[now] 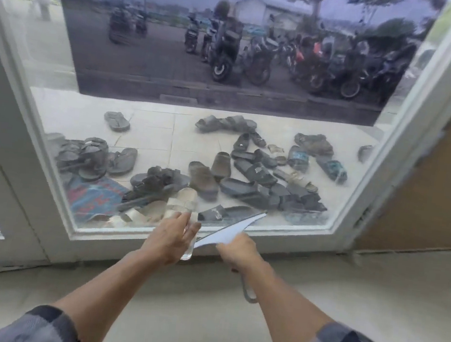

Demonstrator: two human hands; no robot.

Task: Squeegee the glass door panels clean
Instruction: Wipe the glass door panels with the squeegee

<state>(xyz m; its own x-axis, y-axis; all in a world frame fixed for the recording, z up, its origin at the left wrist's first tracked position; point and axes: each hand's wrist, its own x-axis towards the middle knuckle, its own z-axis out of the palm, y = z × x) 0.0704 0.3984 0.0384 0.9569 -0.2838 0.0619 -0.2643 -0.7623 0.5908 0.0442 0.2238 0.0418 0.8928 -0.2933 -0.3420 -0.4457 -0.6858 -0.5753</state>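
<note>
Both arms stretch low toward the glass panel (173, 79) — the right hand (237, 250) curls its fingers round the squeegee (229, 232), the left hand (172, 235) holds a clear bottle (187, 253), fingers slightly spread.

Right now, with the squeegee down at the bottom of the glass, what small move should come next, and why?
Probably lift the squeegee and lay its blade flat on the glass panel for a stroke. The right hand grips its handle, the blade sits tilted at the bottom frame, and the lower glass looks hazy. The left hand is at the blade's low end.
</note>
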